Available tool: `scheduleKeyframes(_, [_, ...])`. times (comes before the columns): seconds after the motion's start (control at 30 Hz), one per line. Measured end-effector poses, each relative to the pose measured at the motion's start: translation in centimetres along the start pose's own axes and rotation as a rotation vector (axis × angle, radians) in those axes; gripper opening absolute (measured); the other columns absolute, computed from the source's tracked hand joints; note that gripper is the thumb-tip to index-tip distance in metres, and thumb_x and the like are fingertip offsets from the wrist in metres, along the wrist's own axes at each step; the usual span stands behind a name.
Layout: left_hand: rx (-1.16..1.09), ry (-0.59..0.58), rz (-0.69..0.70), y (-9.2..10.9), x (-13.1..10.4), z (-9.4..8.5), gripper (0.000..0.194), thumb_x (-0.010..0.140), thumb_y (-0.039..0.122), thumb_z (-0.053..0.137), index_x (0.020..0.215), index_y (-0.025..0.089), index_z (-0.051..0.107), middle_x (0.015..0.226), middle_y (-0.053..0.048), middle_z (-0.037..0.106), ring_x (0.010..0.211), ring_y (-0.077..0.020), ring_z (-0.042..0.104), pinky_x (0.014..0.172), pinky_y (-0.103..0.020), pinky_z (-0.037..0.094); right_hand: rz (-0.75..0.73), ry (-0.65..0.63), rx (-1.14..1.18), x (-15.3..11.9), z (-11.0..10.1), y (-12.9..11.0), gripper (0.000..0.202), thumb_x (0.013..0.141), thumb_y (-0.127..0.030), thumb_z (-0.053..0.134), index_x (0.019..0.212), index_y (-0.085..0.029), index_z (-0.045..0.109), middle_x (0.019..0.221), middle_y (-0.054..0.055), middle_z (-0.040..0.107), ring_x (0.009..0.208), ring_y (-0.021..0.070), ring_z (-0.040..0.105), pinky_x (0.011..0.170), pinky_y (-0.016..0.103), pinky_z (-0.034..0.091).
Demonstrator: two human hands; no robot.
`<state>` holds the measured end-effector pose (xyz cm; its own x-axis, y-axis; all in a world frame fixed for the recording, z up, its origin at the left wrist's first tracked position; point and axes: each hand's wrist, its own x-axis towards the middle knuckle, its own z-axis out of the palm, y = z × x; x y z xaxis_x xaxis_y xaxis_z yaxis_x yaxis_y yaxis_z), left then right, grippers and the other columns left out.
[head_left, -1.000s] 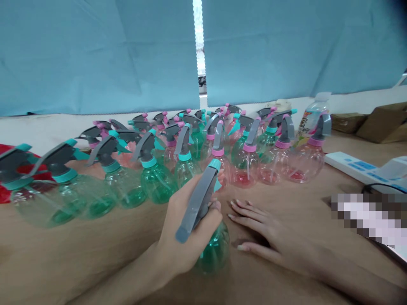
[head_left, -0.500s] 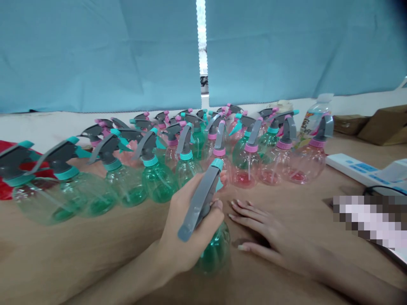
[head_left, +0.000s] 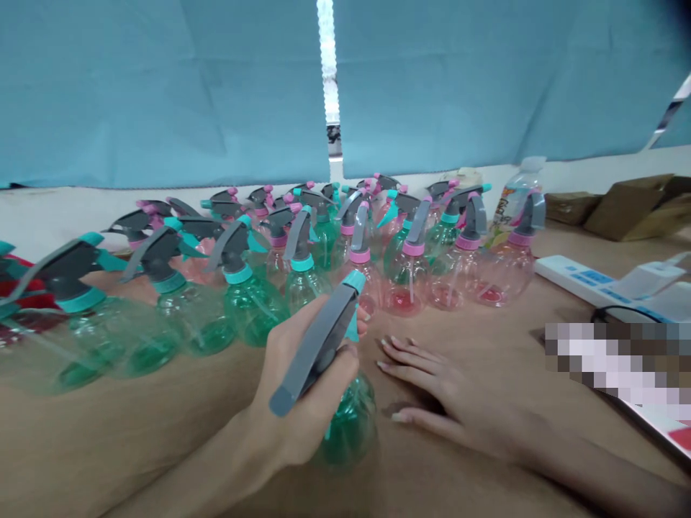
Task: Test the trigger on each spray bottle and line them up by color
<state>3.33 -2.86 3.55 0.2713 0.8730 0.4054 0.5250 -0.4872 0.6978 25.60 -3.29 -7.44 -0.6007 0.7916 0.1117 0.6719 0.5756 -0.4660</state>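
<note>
My left hand [head_left: 305, 388] is wrapped round the neck of a green spray bottle [head_left: 350, 424] with a grey and turquoise spray head, which stands upright at the front centre. To its right, my right hand [head_left: 448, 396] lies on the table with its fingers spread and holds nothing. Behind my hands stand several more spray bottles. Those at the left are green with turquoise collars, like one green bottle [head_left: 256, 313]. Pink ones with pink collars, such as one pink bottle [head_left: 402, 296], stand at the centre and right.
A white power strip [head_left: 577, 277] with a plug and a black cable lies at the right, near a blurred-out flat object. Behind are a labelled drink bottle [head_left: 512, 198], brown cardboard boxes [head_left: 626, 208] and a blue curtain [head_left: 432, 86]. Red material shows at the far left.
The view has turned slightly to the right, so most things appear further left. My left hand keeps its hold on the green bottle, and my right hand still lies flat.
</note>
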Motion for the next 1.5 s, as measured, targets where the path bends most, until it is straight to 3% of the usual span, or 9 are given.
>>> scheduleKeyframes(0.1, [0.037,-0.024,-0.007,0.04,0.11,-0.07,0.009,0.079,0.026,0.046,0.074,0.025,0.054,0.066,0.002,0.058,0.058,-0.0167,0.056,0.054,-0.028,0.048,0.004,-0.006,-0.001,-0.03,-0.09,-0.08,0.064,0.093,-0.058,0.046,0.146,-0.023,0.038,0.155,0.005,0.029,0.143,0.0249,0.023,0.116,0.048,0.024])
scheduleKeyframes(0.33, [-0.05,-0.014,0.018,-0.44,0.1,0.53,0.01,0.078,0.022,0.048,0.085,0.026,0.054,0.069,0.003,0.057,0.053,-0.0143,0.051,0.052,-0.027,0.05,-0.026,0.04,0.041,-0.28,0.22,0.22,0.064,0.092,-0.054,0.052,0.148,-0.029,0.032,0.155,0.003,0.03,0.143,0.0254,0.024,0.116,0.049,0.024])
scheduleKeyframes(0.73, [-0.149,-0.014,0.013,-0.54,0.16,0.78,0.026,0.079,0.021,0.049,0.103,0.025,0.06,0.086,0.001,0.066,0.074,-0.0172,0.065,0.072,-0.03,0.057,-0.034,0.063,0.051,-0.31,0.39,0.32,0.063,0.091,-0.052,0.054,0.147,-0.03,0.034,0.154,0.003,0.032,0.142,0.0261,0.026,0.116,0.049,0.025])
scheduleKeyframes(1.03, [-0.164,-0.022,-0.017,-0.55,0.2,0.79,0.032,0.077,0.018,0.052,0.107,0.025,0.06,0.097,-0.001,0.068,0.085,-0.0187,0.066,0.081,-0.032,0.056,-0.03,0.049,0.049,-0.26,0.13,0.13,0.064,0.092,-0.053,0.052,0.147,-0.029,0.033,0.154,0.004,0.032,0.143,0.026,0.025,0.115,0.049,0.025])
scheduleKeyframes(1.3, [-0.054,-0.001,-0.01,-0.45,0.06,0.68,0.005,0.08,0.025,0.049,0.082,0.026,0.054,0.07,0.002,0.058,0.061,-0.0163,0.057,0.057,-0.028,0.052,-0.024,0.048,0.031,-0.25,0.36,0.3,0.064,0.092,-0.053,0.052,0.147,-0.029,0.033,0.154,0.003,0.031,0.142,0.026,0.025,0.116,0.049,0.025])
scheduleKeyframes(1.5, [-0.071,-0.022,0.013,-0.02,0.19,0.37,0.009,0.075,0.021,0.046,0.078,0.026,0.052,0.061,0.004,0.052,0.054,-0.0159,0.052,0.05,-0.028,0.045,-0.026,0.047,0.022,-0.28,0.48,0.41,0.063,0.092,-0.053,0.052,0.147,-0.028,0.034,0.154,0.003,0.031,0.142,0.0259,0.025,0.115,0.05,0.026])
